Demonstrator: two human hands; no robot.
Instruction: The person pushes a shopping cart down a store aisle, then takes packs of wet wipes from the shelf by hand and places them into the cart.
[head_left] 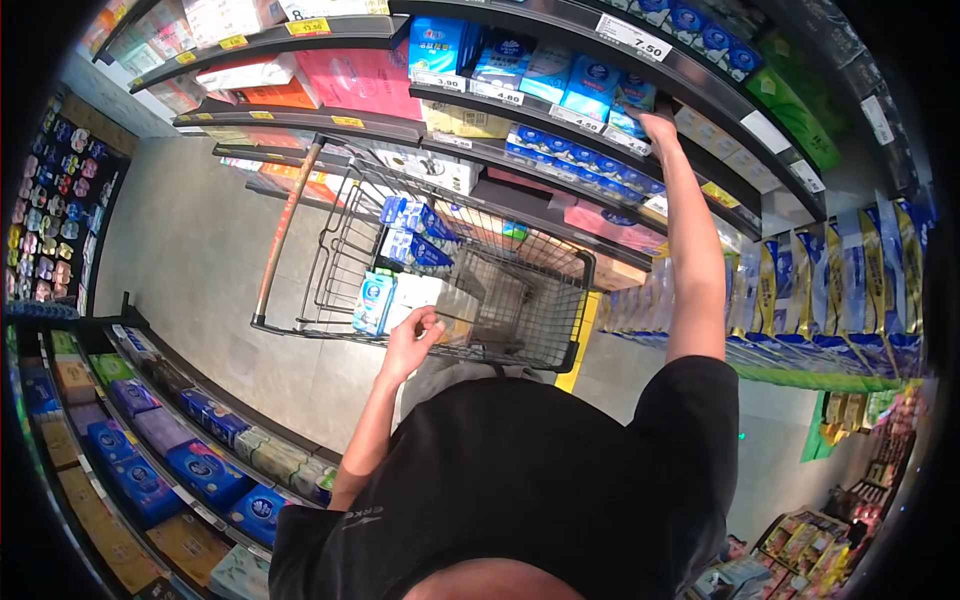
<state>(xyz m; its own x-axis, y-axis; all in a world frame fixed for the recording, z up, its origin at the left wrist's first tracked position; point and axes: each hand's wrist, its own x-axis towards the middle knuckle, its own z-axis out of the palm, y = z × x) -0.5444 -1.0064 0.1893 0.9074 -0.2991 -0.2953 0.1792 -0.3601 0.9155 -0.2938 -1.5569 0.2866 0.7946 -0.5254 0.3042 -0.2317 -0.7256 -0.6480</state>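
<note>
My right hand (657, 130) reaches up to the shelf at the upper right, against a blue tissue pack (630, 108) at the end of a row. Its fingers are partly hidden there, so I cannot tell whether they grip the pack. My left hand (412, 342) hovers above the near side of a wire shopping cart (575, 290), fingers curled in with nothing visible in them. Inside the cart lie blue-and-white packs (415, 235), a blue-and-green pack (374, 303) and a pale box (425, 295).
Shelves with price tags (635, 37) run along the far side. Another shelf of blue tissue packs (205, 470) stands at lower left. Hanging bags (830, 280) line the right. The cart's handle (290, 225) points left, over grey floor (190, 250).
</note>
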